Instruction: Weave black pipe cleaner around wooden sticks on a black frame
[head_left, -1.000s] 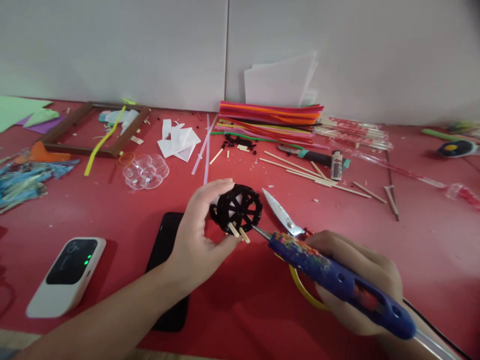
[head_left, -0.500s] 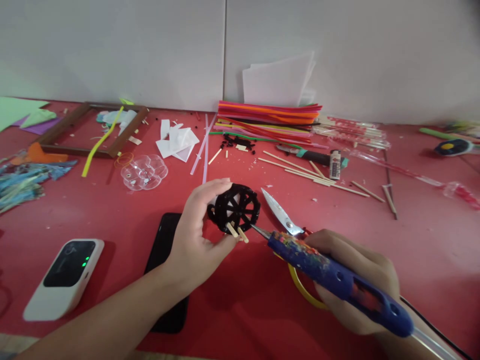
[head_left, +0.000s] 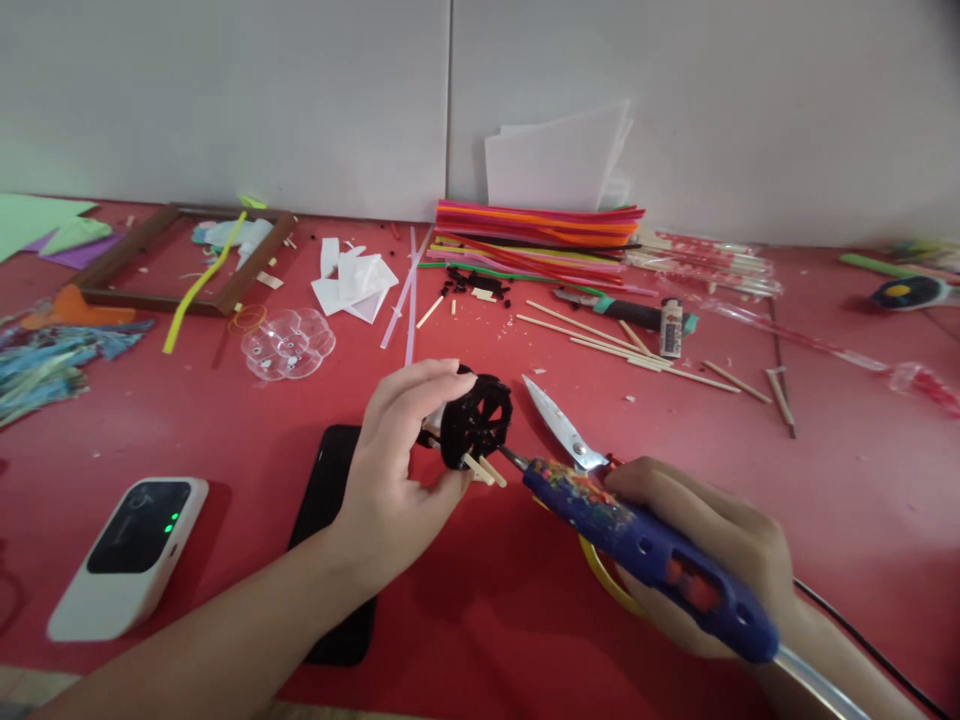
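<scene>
Between the fingers and thumb of my left hand (head_left: 397, 460) is a black spoked wheel (head_left: 480, 425), turned partly sideways. Two short pale wooden sticks (head_left: 487, 472) poke out from its lower edge. My right hand (head_left: 712, 550) is closed around a blue hot glue gun (head_left: 645, 540) smeared with coloured residue. Its metal nozzle points left, with the tip at or very near the wheel's lower right rim; I cannot tell whether they touch. A clear glue stick (head_left: 814, 685) extends from the gun's back end. Scissors (head_left: 562, 425) lie just beyond my right hand, their handles partly hidden.
A black phone (head_left: 330, 630) lies under my left forearm, with a white device (head_left: 127, 560) further left. Pipe cleaners (head_left: 540, 225), wooden sticks (head_left: 622, 350) and a utility knife (head_left: 622, 312) lie behind. A wooden frame (head_left: 150, 300) and clear flower-shaped tray (head_left: 289, 345) are at left.
The black wheel has turned more sideways in my left hand, and its sticks have shifted slightly right. My right hand and the glue gun have moved a little left.
</scene>
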